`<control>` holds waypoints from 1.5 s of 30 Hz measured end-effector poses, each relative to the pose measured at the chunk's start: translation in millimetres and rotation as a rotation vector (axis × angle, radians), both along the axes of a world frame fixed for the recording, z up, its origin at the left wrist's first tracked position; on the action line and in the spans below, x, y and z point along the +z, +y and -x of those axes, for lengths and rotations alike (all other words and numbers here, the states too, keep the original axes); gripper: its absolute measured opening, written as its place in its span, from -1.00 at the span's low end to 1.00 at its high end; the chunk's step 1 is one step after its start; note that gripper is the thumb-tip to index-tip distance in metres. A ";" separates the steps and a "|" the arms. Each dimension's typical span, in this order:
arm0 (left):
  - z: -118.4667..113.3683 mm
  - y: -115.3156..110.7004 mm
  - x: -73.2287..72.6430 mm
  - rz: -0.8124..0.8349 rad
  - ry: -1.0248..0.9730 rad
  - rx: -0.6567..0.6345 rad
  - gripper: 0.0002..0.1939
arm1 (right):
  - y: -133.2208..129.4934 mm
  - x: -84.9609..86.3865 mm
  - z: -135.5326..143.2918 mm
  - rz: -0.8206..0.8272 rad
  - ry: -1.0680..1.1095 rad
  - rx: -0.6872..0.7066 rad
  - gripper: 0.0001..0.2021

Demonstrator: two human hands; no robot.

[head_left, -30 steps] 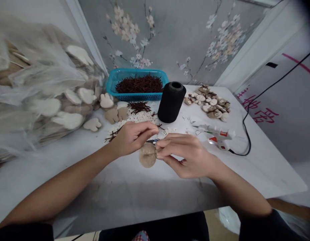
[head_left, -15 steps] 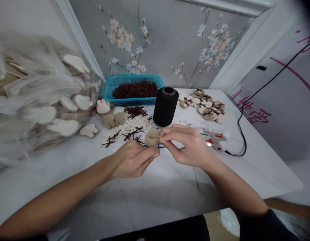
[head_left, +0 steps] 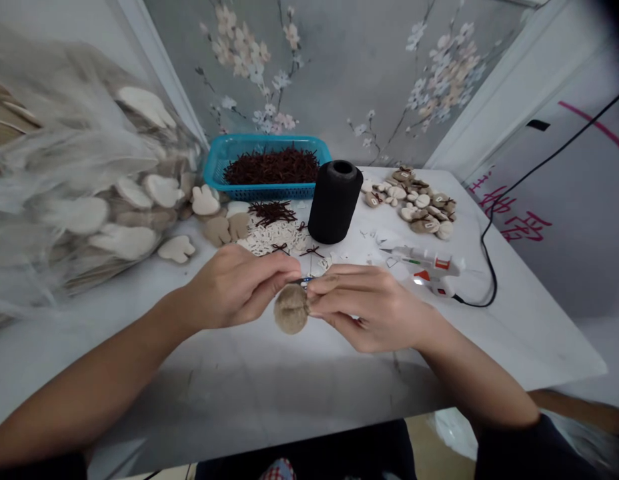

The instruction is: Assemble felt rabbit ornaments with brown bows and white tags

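Single head-worn camera, close above table (head_left: 529,333), facing forward and down.

Plush piece (head_left: 291,312) tan, cone (head_left: 333,210) black, basket (head_left: 269,193) blue, bows (head_left: 274,167) in it dark brown, worktop (head_left: 514,343) white. Glue gun (head_left: 454,267) white with orange trigger (head_left: 421,275), cable (head_left: 474,305) black; tags (head_left: 272,237) white, dark-specked. Wall panel (head_left: 329,73) grey, patterned with pink and white blossoms; writing (head_left: 532,223) at right magenta.

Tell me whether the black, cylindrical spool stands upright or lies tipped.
Upright: the black, cylindrical spool rests on its base on the white tabletop, the round hole in its end facing up.
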State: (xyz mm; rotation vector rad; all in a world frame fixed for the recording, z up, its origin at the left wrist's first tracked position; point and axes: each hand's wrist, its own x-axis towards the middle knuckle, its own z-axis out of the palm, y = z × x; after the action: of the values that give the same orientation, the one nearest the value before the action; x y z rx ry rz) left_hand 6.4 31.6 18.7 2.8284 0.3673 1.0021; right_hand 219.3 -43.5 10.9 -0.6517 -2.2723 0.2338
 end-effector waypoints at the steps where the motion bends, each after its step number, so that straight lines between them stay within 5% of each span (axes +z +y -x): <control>1: -2.0 0.4 -1.4 0.008 0.011 -0.014 -0.90 | -0.1 -0.4 0.3 -0.007 -0.002 0.002 -0.81; 13: -19.2 1.6 -29.7 0.395 0.078 -0.003 -0.86 | 6.0 -3.4 0.0 -0.010 0.248 0.003 -0.88; 18: -23.5 -12.1 -34.4 0.158 0.172 0.141 -0.74 | 12.9 -9.1 -4.1 0.008 0.335 -0.176 -0.89; 22: -20.1 -34.4 -15.6 -0.161 0.215 0.222 -0.79 | 16.6 -14.5 -6.9 0.045 0.294 -0.286 -0.90; 28: -8.7 -33.9 6.8 -0.288 0.108 0.221 -0.85 | 15.9 -10.8 -3.6 0.173 0.157 -0.229 -0.87; 37: -11.9 -8.4 -0.6 0.144 0.133 0.104 -0.76 | 13.2 -13.0 0.6 0.131 0.160 0.034 -0.90; 45: -11.6 2.4 -9.4 0.633 0.070 0.062 -0.75 | 13.3 -10.1 -1.0 0.133 0.240 0.010 -0.92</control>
State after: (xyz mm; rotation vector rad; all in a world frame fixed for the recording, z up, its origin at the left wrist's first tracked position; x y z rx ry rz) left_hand 18.0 34.0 9.3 2.2878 0.6498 0.6423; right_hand 220.3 -30.2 0.8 -0.6440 -2.0419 0.4467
